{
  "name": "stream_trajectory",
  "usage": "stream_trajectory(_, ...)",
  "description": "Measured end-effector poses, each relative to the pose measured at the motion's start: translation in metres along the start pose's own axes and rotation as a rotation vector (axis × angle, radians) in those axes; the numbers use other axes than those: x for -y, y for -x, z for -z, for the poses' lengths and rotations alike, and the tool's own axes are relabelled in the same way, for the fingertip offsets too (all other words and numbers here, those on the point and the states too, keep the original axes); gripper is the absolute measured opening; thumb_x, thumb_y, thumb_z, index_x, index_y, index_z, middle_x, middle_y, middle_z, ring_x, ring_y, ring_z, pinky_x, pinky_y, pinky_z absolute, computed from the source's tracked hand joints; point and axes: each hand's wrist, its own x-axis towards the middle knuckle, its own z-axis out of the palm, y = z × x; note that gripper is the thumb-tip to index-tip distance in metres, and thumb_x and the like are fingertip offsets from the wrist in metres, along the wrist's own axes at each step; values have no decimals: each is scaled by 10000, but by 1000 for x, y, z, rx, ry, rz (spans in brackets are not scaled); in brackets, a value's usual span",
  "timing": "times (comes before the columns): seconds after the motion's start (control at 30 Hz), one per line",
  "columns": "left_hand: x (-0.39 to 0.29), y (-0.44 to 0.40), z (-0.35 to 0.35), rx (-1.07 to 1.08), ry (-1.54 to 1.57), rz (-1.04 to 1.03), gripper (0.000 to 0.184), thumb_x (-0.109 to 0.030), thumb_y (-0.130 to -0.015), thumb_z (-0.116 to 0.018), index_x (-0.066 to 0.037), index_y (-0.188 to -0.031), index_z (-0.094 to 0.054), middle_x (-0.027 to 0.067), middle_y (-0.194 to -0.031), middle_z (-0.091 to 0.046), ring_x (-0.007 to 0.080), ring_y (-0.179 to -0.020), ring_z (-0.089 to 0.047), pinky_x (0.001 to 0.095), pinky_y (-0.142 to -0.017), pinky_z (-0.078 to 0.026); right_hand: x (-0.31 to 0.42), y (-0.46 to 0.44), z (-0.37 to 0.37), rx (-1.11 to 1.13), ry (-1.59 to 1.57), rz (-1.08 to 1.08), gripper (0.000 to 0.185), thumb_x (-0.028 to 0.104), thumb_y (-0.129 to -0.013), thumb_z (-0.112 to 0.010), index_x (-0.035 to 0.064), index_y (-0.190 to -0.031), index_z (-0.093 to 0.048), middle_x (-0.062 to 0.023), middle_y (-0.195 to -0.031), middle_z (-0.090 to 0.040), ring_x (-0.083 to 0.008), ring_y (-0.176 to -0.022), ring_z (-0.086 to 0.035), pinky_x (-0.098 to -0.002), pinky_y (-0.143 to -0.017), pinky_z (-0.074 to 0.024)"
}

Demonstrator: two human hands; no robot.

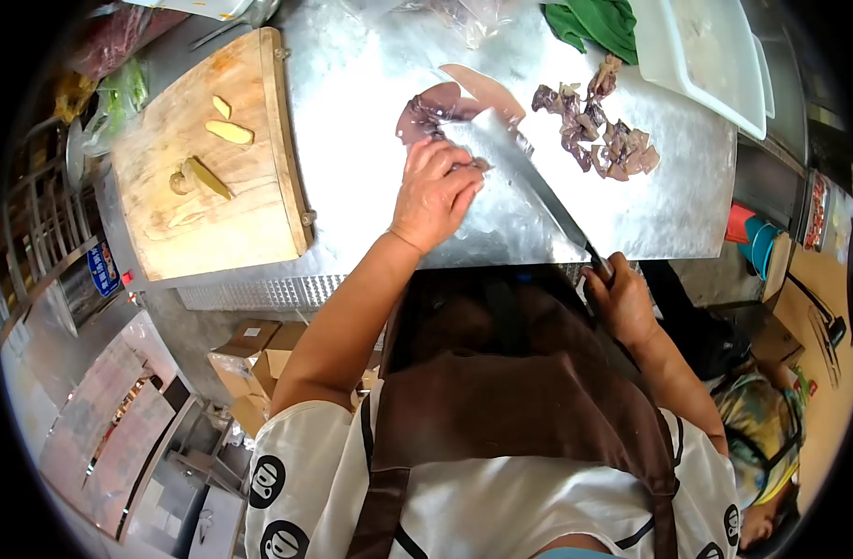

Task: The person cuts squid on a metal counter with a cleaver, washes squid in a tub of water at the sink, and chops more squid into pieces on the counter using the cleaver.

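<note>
A long kitchen knife [535,177] is in my right hand [622,296], fingers wrapped round its black handle. Its blade slants up and left over the metal table, with the tip end by a slab of purplish-brown meat that looks like liver [433,109]. My left hand [433,191] presses on the near side of this slab with curled fingers. A small dark bit shows by its fingertips, and what lies beneath the hand is hidden. To the right of the blade lies a loose pile of cut dark meat pieces [622,149].
On the left, a wooden cutting board [250,205] bears yellow root slices [229,131] that look like ginger. A green cloth [594,26] and a white plastic tub [701,70] stand at the back right. Another person [762,429] is at the lower right. Cardboard boxes [254,359] sit under the table.
</note>
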Motion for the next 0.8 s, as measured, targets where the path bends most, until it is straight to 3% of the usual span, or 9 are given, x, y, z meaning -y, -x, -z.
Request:
stream_trajectory(0.1,-8,14,3,49,-142,-173,147,-107,-745,-689,-102,-892,-677,60,-1086,-545,274,-1110,-494,497,-1094,-290,11,-2,4,-61,-131,-56,342,293,-904,-635,-17,-889,-493,-262,-703,-597,-443,-668,-591,-452,-592,-464)
stream_trajectory(0.17,-17,16,4,-40,-278,-276,171,-81,-752,-657,-100,-921,-679,64,-1099,-542,285,-1124,-489,503,-1098,-290,16,-2,9,-43,-134,-120,331,279,-904,-645,-19,-881,-504,-255,-700,-591,-436,-658,-581,-430,-587,-458)
stream_trajectory(0.2,-5,21,5,-36,-292,-236,201,-21,-733,-638,-77,-923,-669,75,-1089,-549,300,-1092,-505,493,-1045,-355,16,1,9,-69,-136,-86,328,269,-893,-660,-21,-882,-506,-249,-696,-591,-430,-653,-586,-430,-580,-457)
stream_trajectory(0.33,15,41,10,-123,-331,-155,245,44,-689,-655,-35,-921,-642,91,-1006,-575,310,-1002,-542,431,-895,-454,23,10,5,-89,-160,-9,340,281,-876,-678,-15,-892,-510,-240,-695,-600,-415,-659,-605,-425,-579,-469)
stream_trajectory(0.7,2,32,5,-144,-420,-199,237,-58,-705,-727,-55,-930,-653,59,-997,-589,267,-1033,-545,406,-922,-443,56,-13,-7,-44,-6,232,331,285,-892,-643,-13,-899,-497,-228,-727,-642,-413,-675,-637,-463,-595,-507)
stream_trajectory(0.8,0,30,3,-179,-446,-188,228,-75,-705,-737,-59,-915,-651,57,-990,-590,264,-1039,-543,408,-930,-434,57,-17,-8,-6,42,196,329,283,-895,-636,-11,-890,-490,-235,-718,-641,-420,-673,-636,-473,-598,-512)
